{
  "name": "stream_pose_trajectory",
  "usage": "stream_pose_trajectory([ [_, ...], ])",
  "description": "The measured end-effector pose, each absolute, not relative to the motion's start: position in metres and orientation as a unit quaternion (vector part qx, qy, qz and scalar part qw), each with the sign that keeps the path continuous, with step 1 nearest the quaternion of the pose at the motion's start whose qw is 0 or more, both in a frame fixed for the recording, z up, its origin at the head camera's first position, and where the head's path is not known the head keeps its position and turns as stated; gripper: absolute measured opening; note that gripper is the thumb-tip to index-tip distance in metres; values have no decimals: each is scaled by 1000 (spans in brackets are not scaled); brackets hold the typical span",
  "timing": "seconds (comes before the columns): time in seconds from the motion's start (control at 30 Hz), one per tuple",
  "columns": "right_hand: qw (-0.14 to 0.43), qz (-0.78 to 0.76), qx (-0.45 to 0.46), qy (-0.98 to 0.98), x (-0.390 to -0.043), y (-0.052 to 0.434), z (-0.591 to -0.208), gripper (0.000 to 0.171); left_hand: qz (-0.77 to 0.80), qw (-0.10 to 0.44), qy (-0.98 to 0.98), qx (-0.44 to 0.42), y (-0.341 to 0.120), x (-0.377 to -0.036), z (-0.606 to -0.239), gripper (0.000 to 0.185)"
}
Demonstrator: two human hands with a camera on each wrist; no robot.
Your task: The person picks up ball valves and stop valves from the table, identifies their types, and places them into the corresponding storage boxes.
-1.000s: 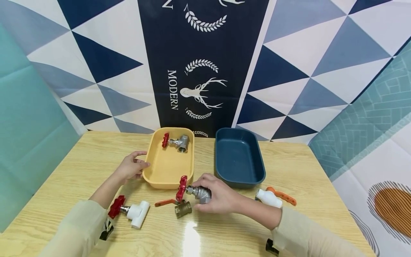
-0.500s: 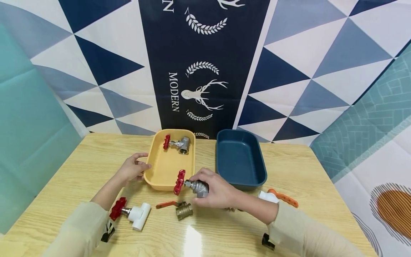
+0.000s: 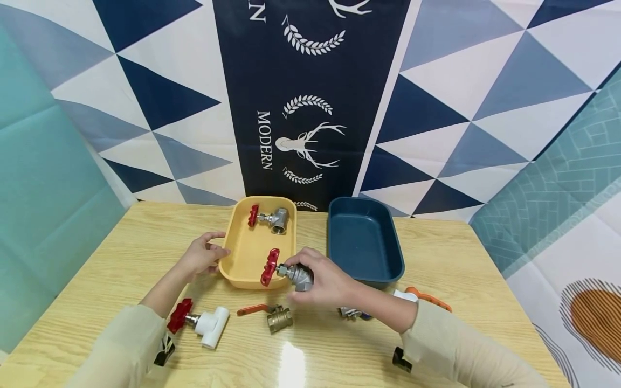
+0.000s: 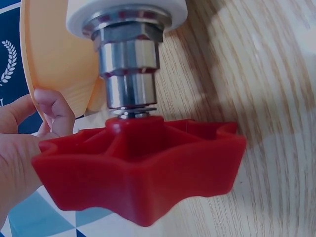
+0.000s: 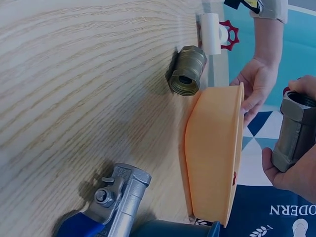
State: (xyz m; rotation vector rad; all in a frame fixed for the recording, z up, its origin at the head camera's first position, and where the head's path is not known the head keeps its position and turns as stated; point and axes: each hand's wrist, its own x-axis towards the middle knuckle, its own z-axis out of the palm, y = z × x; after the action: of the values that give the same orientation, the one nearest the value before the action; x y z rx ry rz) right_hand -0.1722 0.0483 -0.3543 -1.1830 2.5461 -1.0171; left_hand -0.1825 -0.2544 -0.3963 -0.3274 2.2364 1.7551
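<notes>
At the desk's [image 3: 121, 253] eight o'clock lies a white valve with a red handwheel [image 3: 199, 322], not yet moved. Just above it the left hand [image 3: 201, 254] rests against the yellow tray's [image 3: 232, 253] left rim, fingers [image 3: 213, 236] loosely curved along the wall, steadying it rather than gripping (the left wrist view shows only fingertips beside the rim). Inside the tray, at its twelve o'clock, one steel valve with a red handwheel [image 3: 269, 217] already lies. A second steel valve [image 3: 286, 271] hangs over the tray's near edge at six o'clock, pinched at its body by the right hand [image 3: 322, 280], fingers curled round the metal, red wheel pointing left. On the desk below sits a brass valve with an orange lever [image 3: 271, 317]. Further right, the dark blue tray [image 3: 395, 253] holds nothing visible. Under the right forearm lie a blue-levered steel valve [image 5: 111, 207] and a white valve with an orange lever [image 3: 422, 295].

I judge the sorting under half done: one placed, one in hand, four waiting.
</notes>
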Motion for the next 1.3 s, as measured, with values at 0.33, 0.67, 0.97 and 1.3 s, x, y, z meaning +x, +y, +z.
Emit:
stream_pose_trajectory([
  [0.33, 78, -341, -389, 852, -175, 42, -354, 46, 596, 132, 783, -118, -255, -185, -399, 58],
  [0.67, 69, -345, -397, 848, -179, 35, -352, 46, 594, 130, 784, -124, -255, -185, -399, 57],
  [0.97, 57, -341, -407, 846, -186, 24, -349, 46, 594, 126, 784, -129, -252, -184, -399, 57],
  [1.3, 59, -337, -399, 850, -193, 14, -349, 47, 592, 125, 785, -131, -252, -184, -400, 56],
])
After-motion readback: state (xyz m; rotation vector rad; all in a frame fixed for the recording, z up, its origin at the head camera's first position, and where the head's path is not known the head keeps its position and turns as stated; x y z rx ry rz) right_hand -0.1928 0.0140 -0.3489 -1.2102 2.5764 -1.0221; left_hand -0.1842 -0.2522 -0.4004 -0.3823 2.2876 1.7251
